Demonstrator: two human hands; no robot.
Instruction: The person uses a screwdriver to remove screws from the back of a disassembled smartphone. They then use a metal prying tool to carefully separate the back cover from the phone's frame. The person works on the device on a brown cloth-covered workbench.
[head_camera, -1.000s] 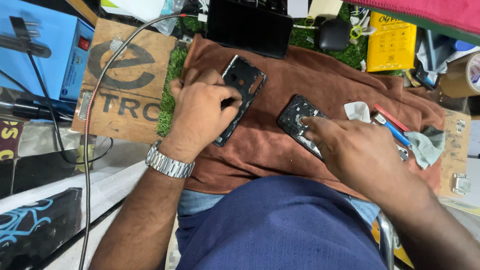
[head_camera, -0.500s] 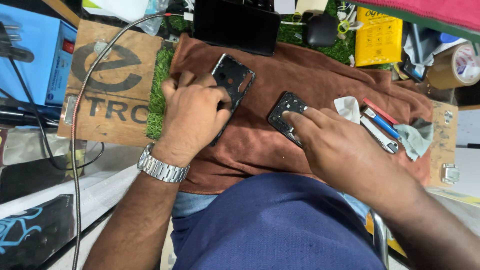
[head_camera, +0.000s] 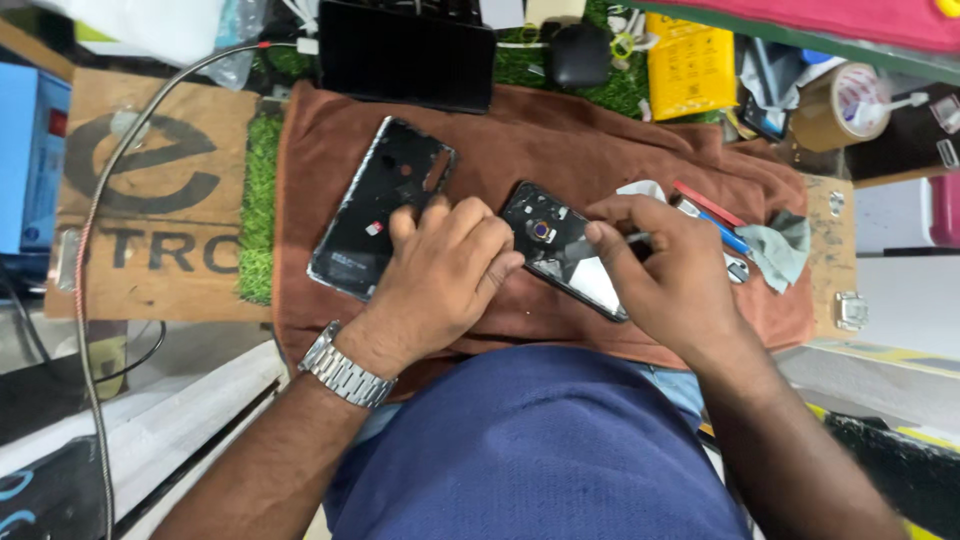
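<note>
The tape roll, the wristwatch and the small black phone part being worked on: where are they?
tape roll (head_camera: 838, 106), head view, on its brown outer band.
wristwatch (head_camera: 343, 367), head view, on its metal bracelet.
small black phone part (head_camera: 557, 243), head view, on its dark face.

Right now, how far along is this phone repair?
Done: the back cover is off, lying apart on the brown cloth. In hand: the left hand steadies the opened phone while the right hand works a thin tool at it. Left: phone and cover are not yet rejoined.

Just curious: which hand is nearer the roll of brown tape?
Right. The right hand lies below-left of the tape roll; the left hand is farther left.
</note>
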